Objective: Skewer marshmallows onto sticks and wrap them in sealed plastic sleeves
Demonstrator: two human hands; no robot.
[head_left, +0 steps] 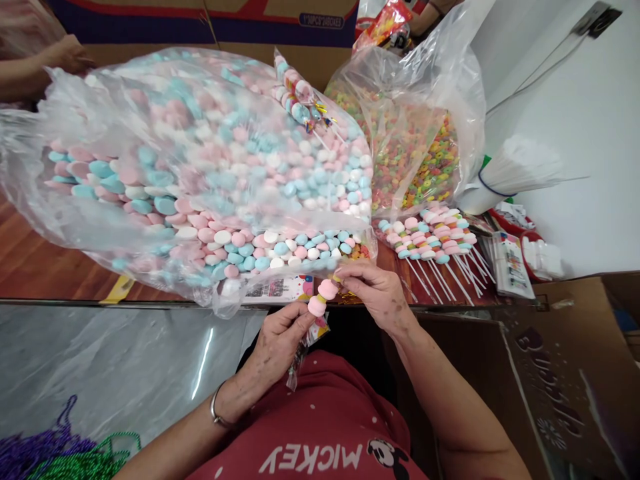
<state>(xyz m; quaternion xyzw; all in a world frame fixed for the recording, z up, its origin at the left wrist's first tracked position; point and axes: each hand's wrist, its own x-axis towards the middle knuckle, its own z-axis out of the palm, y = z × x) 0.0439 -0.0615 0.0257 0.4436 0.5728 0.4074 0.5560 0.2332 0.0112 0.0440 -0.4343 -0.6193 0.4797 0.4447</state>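
Observation:
A marshmallow skewer (324, 293) of pink marshmallows with yellow-green gummy rings between them is tilted over the table's front edge. My left hand (281, 337) is closed around its lower end, thumb and fingers pressed by the lowest marshmallow. At the upper end my right hand (375, 293) pinches a small yellowish gummy ring (337, 279), partly hidden by the fingertips. Below my left hand a clear, printed wrapper (319, 329) shows; what holds it is hidden. Just beyond my hands lies a big open plastic bag of pink, blue and white marshmallows (245, 253).
Finished marshmallow skewers (435, 233) lie in a pile at the right, beside a bag of gummy rings (425, 160). White sticks (525, 167) stand in a holder behind. Wrapped skewers (297, 93) rest on the marshmallow bag. Another person's hand (67, 55) is at far left.

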